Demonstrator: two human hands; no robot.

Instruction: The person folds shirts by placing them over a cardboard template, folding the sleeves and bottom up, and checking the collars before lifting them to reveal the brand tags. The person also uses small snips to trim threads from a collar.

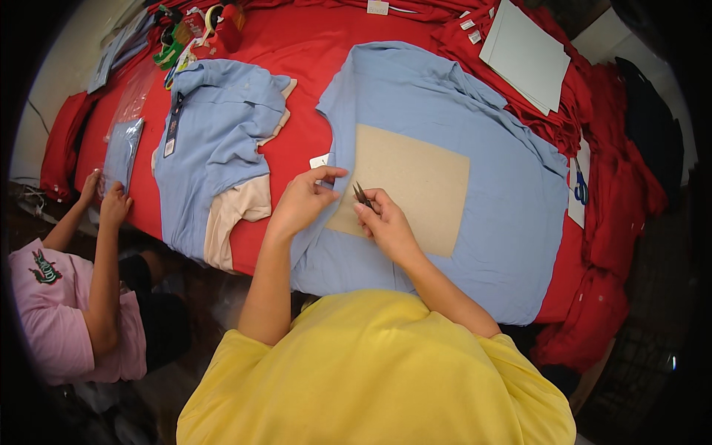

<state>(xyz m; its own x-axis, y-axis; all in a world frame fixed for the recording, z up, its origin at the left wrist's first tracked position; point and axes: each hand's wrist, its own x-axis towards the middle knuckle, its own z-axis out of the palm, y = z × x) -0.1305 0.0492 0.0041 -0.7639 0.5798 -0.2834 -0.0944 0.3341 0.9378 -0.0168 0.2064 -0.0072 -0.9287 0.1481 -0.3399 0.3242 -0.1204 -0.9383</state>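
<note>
A light blue garment point(512, 185) lies spread in front of me, with a beige cardboard rectangle point(423, 185) on its middle. My right hand point(387, 226) is closed around small dark thread snips point(361, 194), whose points face away from me above the cardboard's left part. To the left of it, my left hand point(302, 202) is at the garment's left edge, thumb and forefinger apart. No thing shows between those fingers. Just beyond that hand is a small white tag point(319, 161) at the fabric's edge.
Left of me lies a blue shirt point(215, 141) with beige parts and a dark hang tag. A co-worker in pink handles a bagged blue garment point(122, 152). Tape rolls point(215, 16) stand far left. White sheets point(525, 55), blue-handled scissors point(581, 187) and red garments point(619, 178) are at right.
</note>
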